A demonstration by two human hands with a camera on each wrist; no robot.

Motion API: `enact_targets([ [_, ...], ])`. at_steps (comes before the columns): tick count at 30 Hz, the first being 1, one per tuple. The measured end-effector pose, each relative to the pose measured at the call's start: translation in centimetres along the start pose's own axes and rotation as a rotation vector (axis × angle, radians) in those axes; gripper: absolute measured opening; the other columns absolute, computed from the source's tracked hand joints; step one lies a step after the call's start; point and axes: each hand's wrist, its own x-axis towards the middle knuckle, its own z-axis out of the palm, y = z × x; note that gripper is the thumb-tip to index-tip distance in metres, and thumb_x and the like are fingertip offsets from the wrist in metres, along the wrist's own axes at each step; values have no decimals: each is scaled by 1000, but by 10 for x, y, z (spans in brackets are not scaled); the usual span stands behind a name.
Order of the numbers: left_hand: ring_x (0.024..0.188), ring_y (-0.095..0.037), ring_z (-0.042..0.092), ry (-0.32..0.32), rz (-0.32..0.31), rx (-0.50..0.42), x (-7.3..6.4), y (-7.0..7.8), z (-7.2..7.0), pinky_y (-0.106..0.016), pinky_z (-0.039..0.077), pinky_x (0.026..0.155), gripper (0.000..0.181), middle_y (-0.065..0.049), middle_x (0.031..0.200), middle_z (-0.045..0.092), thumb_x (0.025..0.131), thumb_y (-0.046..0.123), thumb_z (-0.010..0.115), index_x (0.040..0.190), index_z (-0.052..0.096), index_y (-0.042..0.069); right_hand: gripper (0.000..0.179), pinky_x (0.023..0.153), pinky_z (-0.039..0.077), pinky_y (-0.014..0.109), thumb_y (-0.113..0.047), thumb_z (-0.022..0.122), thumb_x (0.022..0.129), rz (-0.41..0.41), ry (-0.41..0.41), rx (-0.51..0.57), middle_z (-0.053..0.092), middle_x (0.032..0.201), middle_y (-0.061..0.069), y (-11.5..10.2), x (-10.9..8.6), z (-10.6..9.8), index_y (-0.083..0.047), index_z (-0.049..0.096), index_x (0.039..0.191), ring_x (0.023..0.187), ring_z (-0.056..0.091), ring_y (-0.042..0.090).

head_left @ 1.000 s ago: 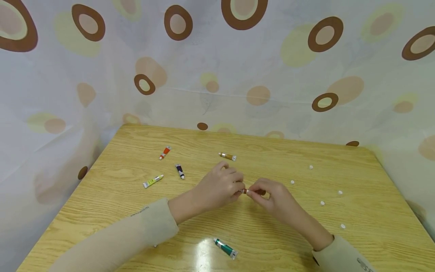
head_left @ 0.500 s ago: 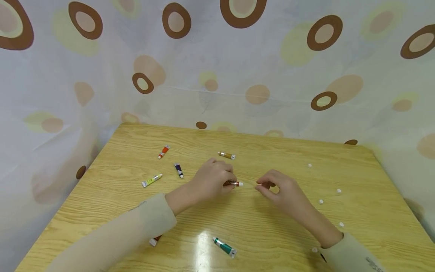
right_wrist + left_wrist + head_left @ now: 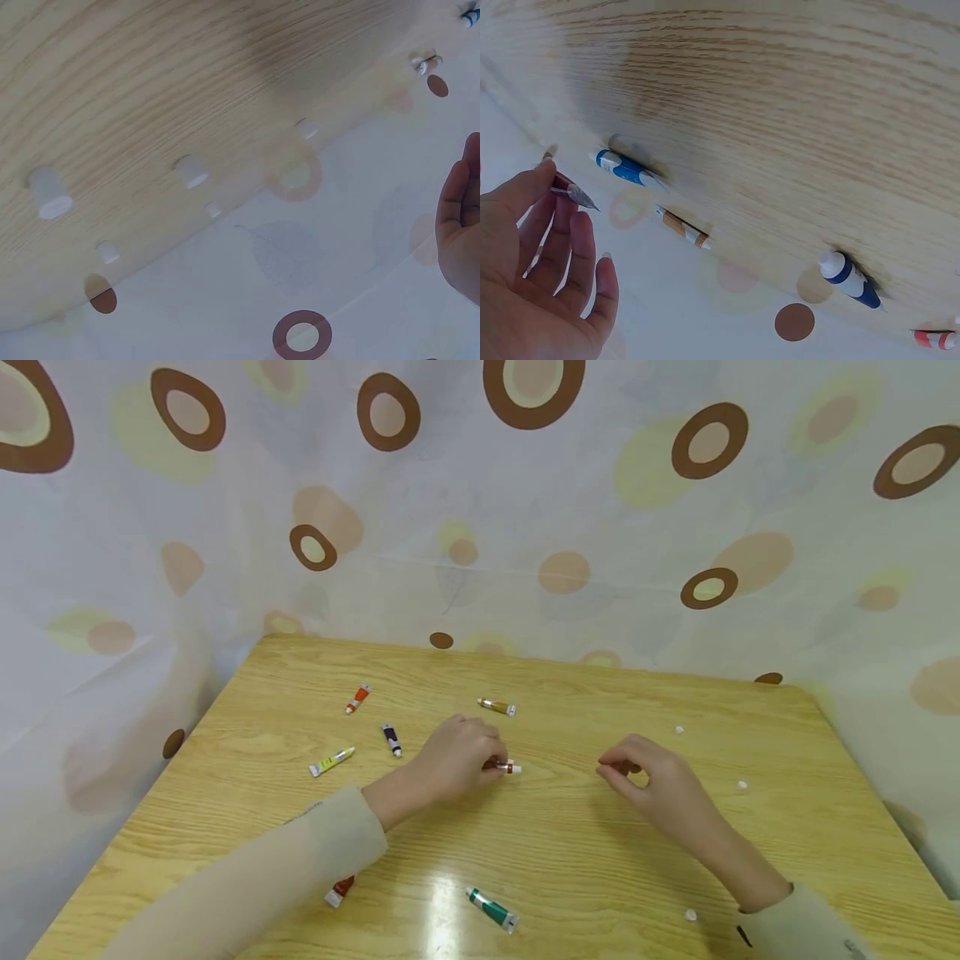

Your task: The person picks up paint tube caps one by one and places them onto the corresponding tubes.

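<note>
My left hand [image 3: 455, 756] pinches a small brown paint tube [image 3: 508, 767] between thumb and fingers, its white tip pointing right. In the left wrist view the left hand [image 3: 551, 262] shows the crimped end of this tube [image 3: 581, 196]; its other fingers are loosely bent. To the right, my right hand [image 3: 663, 785] is raised over the table, thumb and index fingertips pinched together on a small white cap that is almost hidden between them. In the right wrist view only part of the right hand [image 3: 459, 225] shows at the edge.
Red [image 3: 358, 699], navy [image 3: 392, 740], yellow [image 3: 332, 762], gold [image 3: 497, 706], green [image 3: 492, 910] and dark red [image 3: 340, 891] paint tubes lie on the wooden table [image 3: 555, 877]. The left hand hides a blue tube [image 3: 626, 168]. Several white caps [image 3: 742, 785] stand at right.
The hands were together at the brown tube. The right hand has pulled away to the right, and the left hand has drawn slightly left with the tube.
</note>
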Motion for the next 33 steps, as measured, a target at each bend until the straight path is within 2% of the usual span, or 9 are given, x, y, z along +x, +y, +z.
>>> enact_targets([
  [7,75,-7,63,-17,-5,-3,-3,-4,6,-24,42,69,6,7,86,73,89,26,82,90,83,20,18,68,55,28,-2,82,84,17,7,-67,67,86,-11,19,-8,-2,-17,74,91,77,58,-2],
  [10,73,-6,61,-19,-7,1,-4,-6,10,-24,41,68,7,7,85,72,89,27,82,89,83,20,16,70,56,30,-3,82,84,53,-12,-96,67,87,-10,28,-11,-2,-15,74,92,76,60,2],
  [15,70,-6,59,-22,-10,13,-5,-9,17,-23,39,66,7,7,83,71,88,27,83,87,83,20,15,73,57,37,-5,80,87,176,-83,-116,68,93,1,41,-13,-5,-6,75,101,82,64,15],
  [22,73,-7,62,-35,-25,31,-3,-10,24,-23,41,67,8,7,84,71,88,28,83,89,83,20,24,72,55,33,-11,75,93,342,-205,-75,68,104,11,60,-17,-5,1,71,113,93,66,27],
  [27,72,-7,62,-36,-23,47,0,-10,26,-22,38,65,9,8,83,70,88,30,83,88,83,21,28,79,59,44,-12,72,95,368,-257,-70,65,105,14,70,-18,1,5,68,117,95,67,30],
  [33,72,-7,62,-40,-27,60,2,-9,25,-23,39,65,10,7,82,71,88,30,83,85,82,21,34,80,58,45,-13,71,96,393,-290,-80,63,106,18,77,-14,4,9,66,122,93,66,28],
])
